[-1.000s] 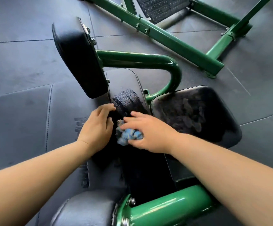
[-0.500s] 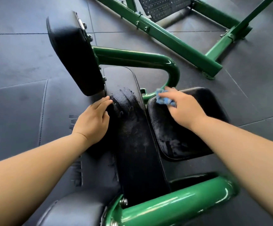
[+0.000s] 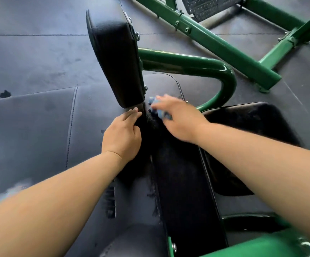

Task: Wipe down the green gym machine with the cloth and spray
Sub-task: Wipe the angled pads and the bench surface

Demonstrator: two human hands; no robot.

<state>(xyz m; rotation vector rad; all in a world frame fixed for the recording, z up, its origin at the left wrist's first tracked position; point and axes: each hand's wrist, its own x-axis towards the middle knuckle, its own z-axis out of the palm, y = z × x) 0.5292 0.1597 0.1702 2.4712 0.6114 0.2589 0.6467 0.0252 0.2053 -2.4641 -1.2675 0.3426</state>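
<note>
The green gym machine has a curved green tube and black pads. A long black centre pad runs toward me. An upright black pad stands at its far left, and a wider black pad lies to the right. My right hand grips a crumpled blue cloth and presses it on the far end of the centre pad. My left hand rests with straight fingers on the centre pad's left edge, just below the upright pad. No spray bottle is in view.
More green frame with a metal footplate lies on the dark rubber floor at the top right. A grey stitched mat spreads to the left. A green tube crosses the bottom right.
My right hand has swept the cloth from the centre pad to the right pad's far corner and back left onto the centre pad's far end. My left hand has stayed on the pad's edge.
</note>
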